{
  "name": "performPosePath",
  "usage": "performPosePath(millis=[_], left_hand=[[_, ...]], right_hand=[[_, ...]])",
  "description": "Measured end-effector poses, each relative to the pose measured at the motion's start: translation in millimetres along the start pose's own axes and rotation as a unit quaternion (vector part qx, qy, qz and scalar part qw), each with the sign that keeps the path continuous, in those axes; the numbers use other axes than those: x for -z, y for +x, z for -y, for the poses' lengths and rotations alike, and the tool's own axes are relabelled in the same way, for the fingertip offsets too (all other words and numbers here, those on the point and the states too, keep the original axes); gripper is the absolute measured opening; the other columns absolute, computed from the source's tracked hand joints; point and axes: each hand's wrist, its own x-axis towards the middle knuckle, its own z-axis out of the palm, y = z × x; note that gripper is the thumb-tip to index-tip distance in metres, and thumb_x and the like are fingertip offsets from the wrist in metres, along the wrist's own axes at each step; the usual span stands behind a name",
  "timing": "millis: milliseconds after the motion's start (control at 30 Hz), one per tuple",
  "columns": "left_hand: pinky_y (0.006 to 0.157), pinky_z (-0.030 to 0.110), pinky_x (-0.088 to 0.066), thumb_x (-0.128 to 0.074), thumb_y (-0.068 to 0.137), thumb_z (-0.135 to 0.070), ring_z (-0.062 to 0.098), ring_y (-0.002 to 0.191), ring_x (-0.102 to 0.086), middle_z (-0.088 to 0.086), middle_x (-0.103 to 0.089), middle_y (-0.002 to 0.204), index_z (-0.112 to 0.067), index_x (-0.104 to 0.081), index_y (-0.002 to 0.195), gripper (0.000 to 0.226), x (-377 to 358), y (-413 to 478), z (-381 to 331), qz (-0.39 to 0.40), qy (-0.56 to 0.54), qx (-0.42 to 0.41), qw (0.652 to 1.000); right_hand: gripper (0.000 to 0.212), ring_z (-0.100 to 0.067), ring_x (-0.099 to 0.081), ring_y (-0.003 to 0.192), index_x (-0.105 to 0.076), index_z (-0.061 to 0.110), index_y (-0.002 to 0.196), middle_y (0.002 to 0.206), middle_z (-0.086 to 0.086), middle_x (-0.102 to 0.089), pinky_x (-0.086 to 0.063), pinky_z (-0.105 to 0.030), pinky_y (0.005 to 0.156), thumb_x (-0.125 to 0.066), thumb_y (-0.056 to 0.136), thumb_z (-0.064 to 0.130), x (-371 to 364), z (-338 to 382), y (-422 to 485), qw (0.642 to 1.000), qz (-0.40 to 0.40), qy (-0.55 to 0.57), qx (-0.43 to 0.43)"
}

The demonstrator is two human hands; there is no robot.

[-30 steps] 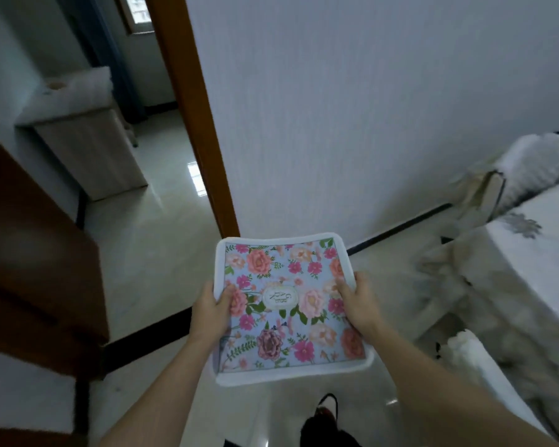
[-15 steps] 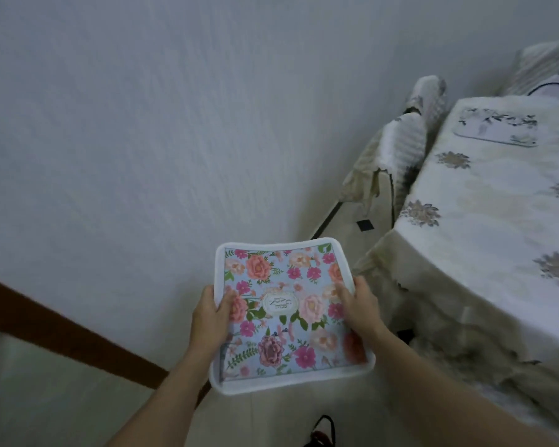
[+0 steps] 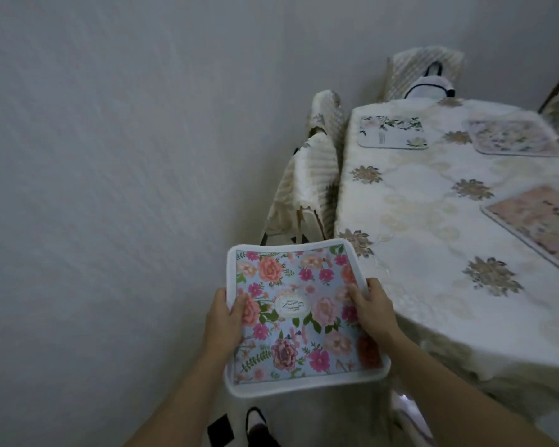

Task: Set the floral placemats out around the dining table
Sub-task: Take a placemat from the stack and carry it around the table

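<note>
Now the desk (image 3: 433, 221), barely in view a second ago, lies just beside the floral placemat (image 3: 297, 317), which the left hand (image 3: 221, 321) and right hand (image 3: 373, 309) grip by its side edges, so laying it down near the three laid mats (image 3: 392, 132) looks close.

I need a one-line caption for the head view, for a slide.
The left hand and right hand hold a blue floral placemat beside the dining table, where three placemats lie.

The floral placemat (image 3: 299, 321) looks smooth and faintly glossy, with a printed face and a soft white padded border. The tablecloth (image 3: 433, 246) is matt cream cloth with embroidered flowers. The chair covers (image 3: 307, 185) are ribbed, quilted fabric. The wall (image 3: 110, 156) is matt and finely rough.
</note>
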Motion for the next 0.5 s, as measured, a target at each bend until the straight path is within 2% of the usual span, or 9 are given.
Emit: performPosePath(millis=[67,167,333,467,500], left_hand=[[0.055,0.025,-0.057,-0.054,0.099,-0.037,0.006,0.068,-0.071,-0.001,-0.071,0.089,-0.02,-0.054,0.101,0.017,-23,23,-16,0.026,0.002,-0.015,1.0],[0.064,0.035,-0.062,-0.053,0.098,-0.041,0.01,0.073,-0.072,0.001,-0.072,0.091,-0.02,-0.054,0.103,0.021,-61,59,-41,0.076,0.009,-0.032,0.997],[0.059,0.026,-0.058,-0.051,0.1,-0.038,0.006,0.071,-0.069,-0.002,-0.069,0.09,-0.017,-0.052,0.106,0.022,-129,118,-89,0.156,-0.002,-0.078,0.985],[0.072,0.046,-0.061,-0.053,0.098,-0.042,0.015,0.083,-0.071,0.001,-0.07,0.096,-0.02,-0.053,0.105,0.024,-182,175,-119,0.204,0.007,-0.097,0.974],[0.073,0.047,-0.061,-0.053,0.098,-0.043,0.016,0.084,-0.071,0.0,-0.07,0.097,-0.021,-0.053,0.105,0.023,-195,189,-125,0.215,0.009,-0.101,0.971]], right_hand=[[0.023,-0.012,-0.066,0.077,-0.048,0.017,0.107,0.094,0.003,-0.064,-0.052,-0.026,0.058,-0.05,0.098,0.038,16,-1,18,0.999,-0.033,-0.006,-0.009],[0.024,-0.011,-0.062,0.074,-0.048,0.016,0.106,0.09,0.004,-0.061,-0.044,-0.022,0.052,-0.049,0.098,0.039,43,-4,49,0.996,-0.077,-0.024,-0.033],[0.027,-0.013,-0.063,0.073,-0.048,0.014,0.107,0.09,0.0,-0.062,-0.044,-0.024,0.051,-0.049,0.098,0.04,84,-8,101,0.985,-0.16,-0.028,-0.062],[0.028,-0.014,-0.063,0.076,-0.049,0.016,0.11,0.093,0.001,-0.063,-0.046,-0.027,0.055,-0.049,0.098,0.042,114,-3,145,0.972,-0.216,-0.028,-0.084],[0.028,-0.015,-0.064,0.077,-0.049,0.017,0.11,0.093,0.001,-0.064,-0.048,-0.029,0.056,-0.049,0.098,0.042,121,-2,156,0.969,-0.227,-0.026,-0.09]])
